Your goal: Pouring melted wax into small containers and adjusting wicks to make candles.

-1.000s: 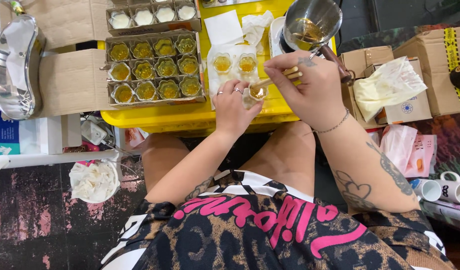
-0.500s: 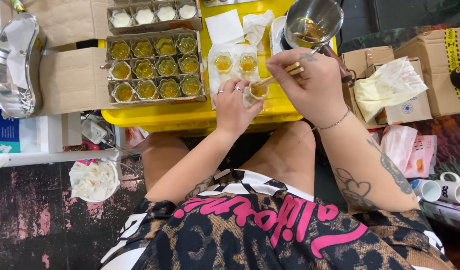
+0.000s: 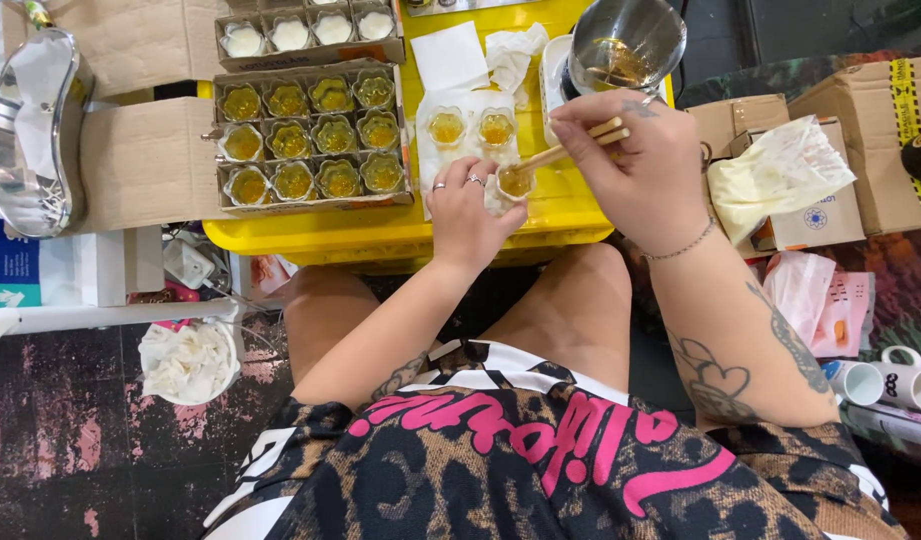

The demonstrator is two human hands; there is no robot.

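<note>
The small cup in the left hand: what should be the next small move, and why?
Probably keep the left hand steadying the small cup while the right hand works the wooden sticks in it: their tips sit inside the amber filling, and the cup is not yet beside the two filled cups.

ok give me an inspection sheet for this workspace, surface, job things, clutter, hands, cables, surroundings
surface: yellow table, crowded, with white paper under the work.
job's things: small flower-shaped cup of amber liquid; wooden sticks dipped at it; two filled cups behind; cardboard tray of filled cups; metal pot of amber liquid.
clutter: tray of white-filled cups, crumpled tissue, cardboard boxes, bowl of tissues.
grippers: left hand steadies the small cup; right hand pinches the sticks.
cables: white plug and cord under the table edge.
surroundings: worn pink and black floor, metal tray, white mugs.
</note>
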